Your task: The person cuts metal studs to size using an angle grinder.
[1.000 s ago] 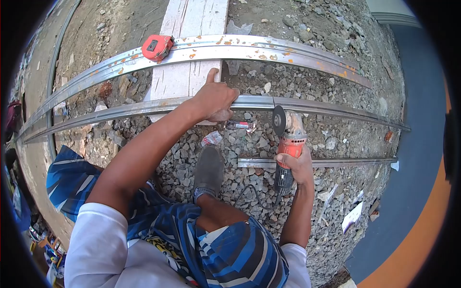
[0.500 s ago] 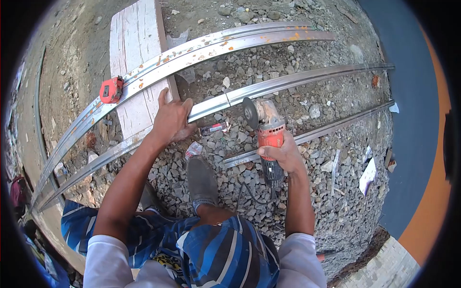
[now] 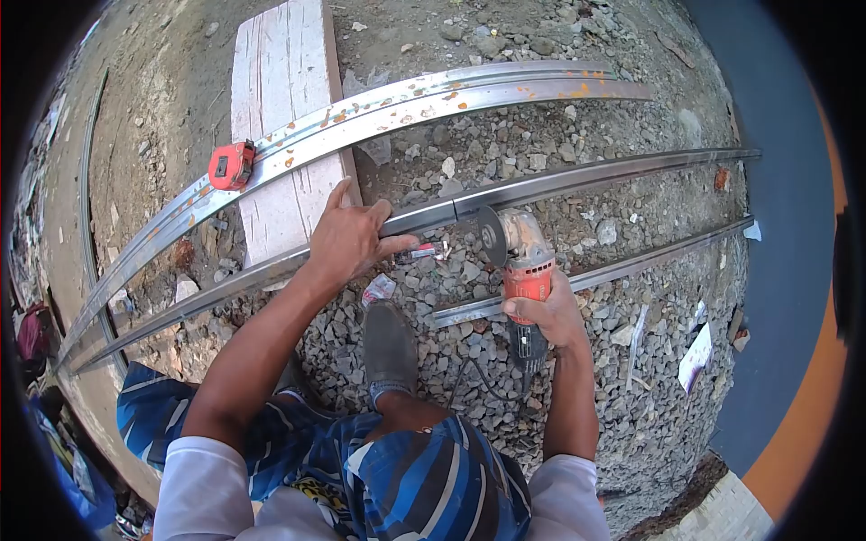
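Note:
My left hand (image 3: 350, 236) is closed around a long metal channel (image 3: 559, 182), with the index finger pointing up over the plank and the thumb stretched along the near side. A thin dark line crosses the channel just right of this hand. My right hand (image 3: 552, 311) grips a red and black angle grinder (image 3: 528, 281) by its body. The grinder's disc (image 3: 492, 236) stands upright at the channel's near edge, close to the dark line. The left part of the channel crosses a whitish wooden plank (image 3: 284, 81).
A second, orange-spotted metal channel (image 3: 397, 115) lies across the plank, with a red tape measure (image 3: 232, 166) on it. A shorter channel (image 3: 622, 269) rests on the gravel (image 3: 469, 397) to the right. My shoe (image 3: 390, 347) is below my left hand. The grinder's cord (image 3: 487, 389) loops nearby.
The held channel has rolled, its bright face now looking darker. My left thumb has stretched out to the right. The whole scene has shifted slightly right and down in view.

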